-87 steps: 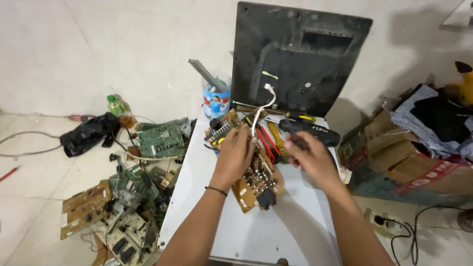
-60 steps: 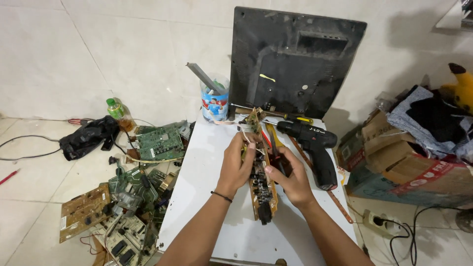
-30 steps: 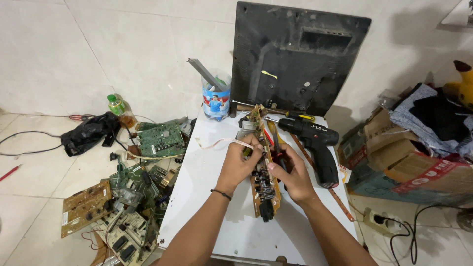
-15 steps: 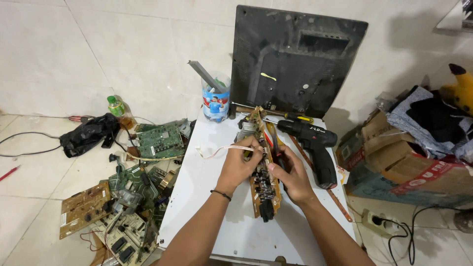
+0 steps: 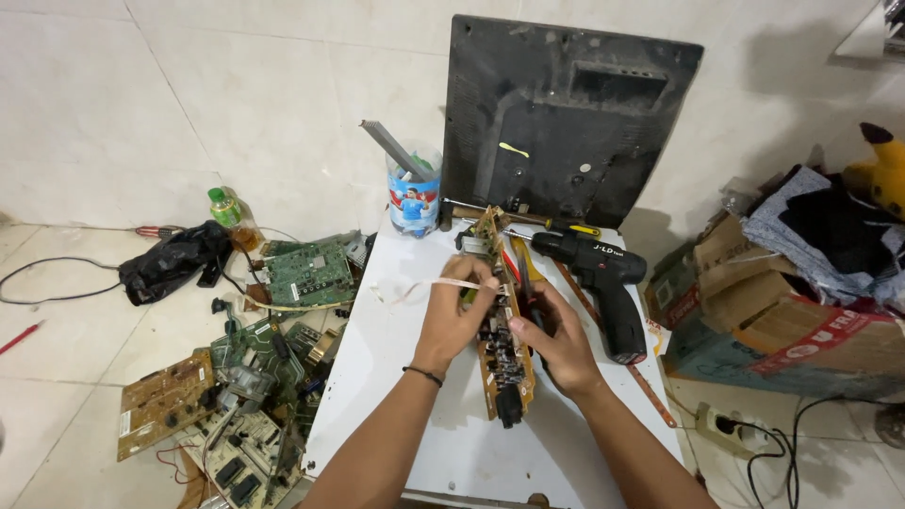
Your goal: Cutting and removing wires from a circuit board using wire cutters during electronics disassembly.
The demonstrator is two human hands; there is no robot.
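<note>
We are holding a tan circuit board (image 5: pixel 504 353) up on its long edge over the middle of the white table (image 5: pixel 396 377), its component side crowded with dark parts and its far end pointing toward the wall. Our left hand (image 5: pixel 452 316) is gripping the board from the left, fingers curled around its upper edge, and it is also pinching a thin pale ribbon cable (image 5: pixel 424 287) that is trailing off to the left over the tabletop. Our right hand (image 5: pixel 561 344) is bracing the board from the right, fingers half closed against its side; how firmly it is clasping the board we cannot tell. Just beside the right hand, a black cordless drill (image 5: pixel 603 283) is lying on the table, and red-handled tools are showing behind the board, partly hidden. At the far edge of the table a clear plastic cup (image 5: pixel 413 193) is standing with a grey strip sticking out of it, and a black monitor back cover (image 5: pixel 566 118) is leaning upright against the tiled wall. On the floor to the left, a heap of green and brown circuit boards (image 5: pixel 250 377) is lying near a black bag (image 5: pixel 174 264) and a green-capped bottle (image 5: pixel 226 209). To the right, cardboard boxes (image 5: pixel 782 320) are sitting piled with cloth.
</note>
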